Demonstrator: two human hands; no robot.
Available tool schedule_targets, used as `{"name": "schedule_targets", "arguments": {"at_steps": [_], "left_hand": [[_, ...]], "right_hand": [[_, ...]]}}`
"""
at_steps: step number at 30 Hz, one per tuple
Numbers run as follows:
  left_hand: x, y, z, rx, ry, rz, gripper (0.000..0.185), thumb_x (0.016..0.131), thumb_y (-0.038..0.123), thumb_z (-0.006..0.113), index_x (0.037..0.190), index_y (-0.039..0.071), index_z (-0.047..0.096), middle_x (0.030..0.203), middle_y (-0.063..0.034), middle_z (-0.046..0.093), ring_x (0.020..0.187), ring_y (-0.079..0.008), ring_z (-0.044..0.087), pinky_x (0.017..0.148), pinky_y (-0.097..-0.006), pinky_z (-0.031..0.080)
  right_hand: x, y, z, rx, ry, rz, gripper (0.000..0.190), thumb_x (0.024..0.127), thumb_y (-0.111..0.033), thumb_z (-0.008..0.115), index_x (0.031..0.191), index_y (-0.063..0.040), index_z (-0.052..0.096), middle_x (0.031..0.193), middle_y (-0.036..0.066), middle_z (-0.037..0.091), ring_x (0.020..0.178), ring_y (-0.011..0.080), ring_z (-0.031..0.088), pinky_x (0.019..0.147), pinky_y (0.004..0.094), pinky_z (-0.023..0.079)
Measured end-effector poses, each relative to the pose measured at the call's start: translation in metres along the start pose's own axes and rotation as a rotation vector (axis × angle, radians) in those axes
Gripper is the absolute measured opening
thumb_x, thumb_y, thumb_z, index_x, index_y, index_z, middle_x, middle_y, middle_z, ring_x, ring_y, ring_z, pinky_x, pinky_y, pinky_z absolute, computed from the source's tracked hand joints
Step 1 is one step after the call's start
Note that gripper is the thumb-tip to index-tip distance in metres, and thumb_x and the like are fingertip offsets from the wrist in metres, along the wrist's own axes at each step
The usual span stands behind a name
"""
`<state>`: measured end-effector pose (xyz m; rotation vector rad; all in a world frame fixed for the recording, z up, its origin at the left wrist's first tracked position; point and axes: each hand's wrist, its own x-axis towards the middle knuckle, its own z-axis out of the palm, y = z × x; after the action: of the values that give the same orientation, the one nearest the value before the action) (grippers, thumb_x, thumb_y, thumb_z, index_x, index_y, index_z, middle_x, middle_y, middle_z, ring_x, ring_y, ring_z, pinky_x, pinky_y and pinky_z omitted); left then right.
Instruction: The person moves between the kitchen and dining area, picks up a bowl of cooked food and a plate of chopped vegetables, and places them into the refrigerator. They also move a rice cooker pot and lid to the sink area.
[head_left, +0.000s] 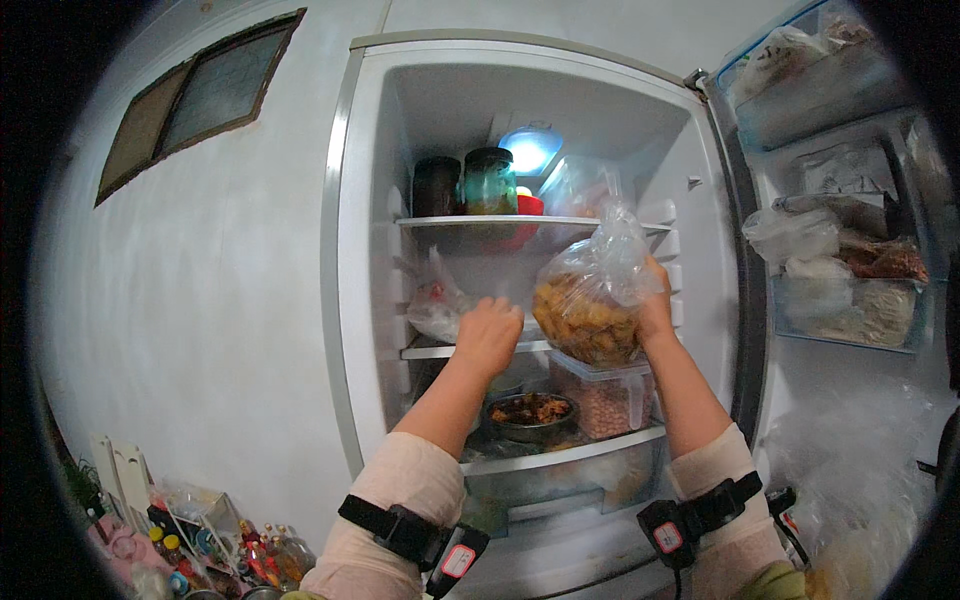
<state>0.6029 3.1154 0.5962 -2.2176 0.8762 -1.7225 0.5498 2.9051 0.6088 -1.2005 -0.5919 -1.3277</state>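
Note:
My right hand (657, 301) grips a clear plastic bag (589, 311) by its side near the gathered top. Brownish-yellow chunks of food fill the bag, which hangs at the front of the fridge's middle shelf (431, 352). My left hand (491, 334) is at that shelf's front edge, back of the hand up and fingers curled. Its fingertips are hidden, so whether it holds anything does not show. Just to its left rests a knotted, whitish plastic bag (437, 307). Below the held bag stands a lidded clear plastic container (604, 401) of small pinkish-brown pieces.
A metal bowl of dark food (532, 420) sits on the lower shelf. Two dark-lidded jars (489, 184) and a red bowl (530, 205) occupy the top shelf. The open door's bins (847, 307) hold bags. Bottles (274, 559) crowd the floor area at lower left.

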Motion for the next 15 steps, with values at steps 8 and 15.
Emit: {"name": "schedule_targets", "arguments": {"at_steps": [8, 15], "left_hand": [[0.014, -0.001, 0.007, 0.099, -0.134, -0.004, 0.014, 0.071, 0.013, 0.054, 0.084, 0.009, 0.058, 0.087, -0.0069, 0.056, 0.081, -0.0233, 0.057, 0.061, -0.0359, 0.049], [0.021, -0.004, 0.007, 0.065, -0.092, -0.116, 0.013, 0.072, 0.008, 0.051, 0.084, 0.004, 0.051, 0.087, -0.0127, 0.054, 0.082, -0.0282, 0.056, 0.064, -0.0379, 0.049]], "right_hand": [[0.024, 0.027, 0.016, -0.184, 0.071, -0.051, 0.029, 0.072, -0.020, 0.056, 0.096, -0.003, 0.056, 0.089, 0.015, 0.060, 0.085, 0.0281, 0.057, 0.072, 0.0346, 0.042], [0.038, 0.048, 0.008, -0.329, 0.130, -0.036, 0.027, 0.072, -0.020, 0.057, 0.095, -0.004, 0.056, 0.087, 0.016, 0.060, 0.084, 0.0330, 0.056, 0.071, 0.0397, 0.041]]}}
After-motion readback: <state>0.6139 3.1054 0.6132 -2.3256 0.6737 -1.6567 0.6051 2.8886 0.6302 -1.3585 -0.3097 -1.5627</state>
